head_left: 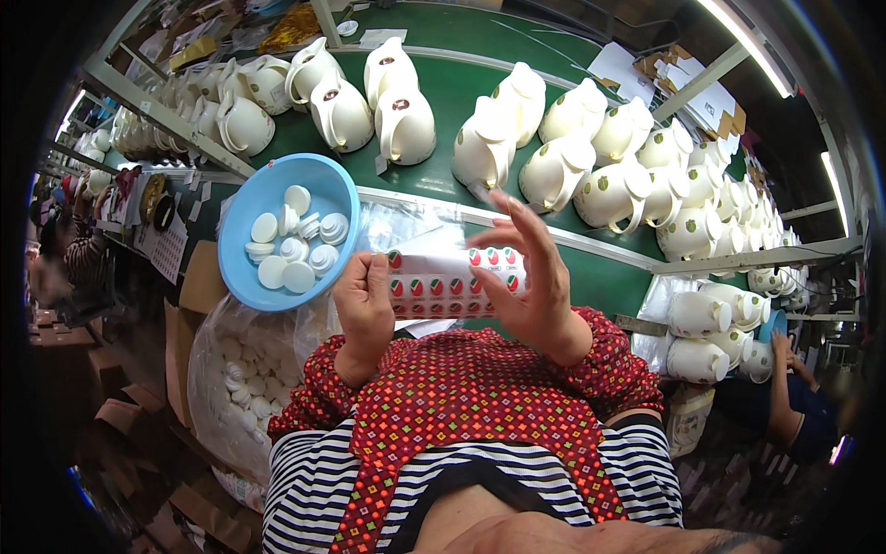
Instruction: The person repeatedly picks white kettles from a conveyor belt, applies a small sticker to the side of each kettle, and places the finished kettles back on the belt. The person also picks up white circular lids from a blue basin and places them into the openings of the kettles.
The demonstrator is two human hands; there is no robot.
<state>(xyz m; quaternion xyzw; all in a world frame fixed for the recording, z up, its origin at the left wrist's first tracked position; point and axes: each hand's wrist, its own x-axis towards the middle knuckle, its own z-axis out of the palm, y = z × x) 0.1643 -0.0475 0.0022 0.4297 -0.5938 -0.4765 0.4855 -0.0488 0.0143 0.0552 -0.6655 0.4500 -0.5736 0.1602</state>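
Note:
My left hand (365, 303) grips the left end of a white sticker sheet (448, 284) printed with rows of small round red and green stickers. My right hand (531, 277) holds the sheet's right end, thumb and forefinger pinching at a sticker near its top edge, the other fingers spread upward. Both hands are raised over the near edge of the green work table (443, 102). Just left of my left hand sits a blue bowl (254, 198) holding several white round lids.
Many cream-white kettle bodies (406, 125) stand in rows across the green table and along the right side. A clear plastic bag of white lids (235, 379) sits in a cardboard box at lower left. Another person's arm (784, 388) shows at the right. Metal rack rails cross the left.

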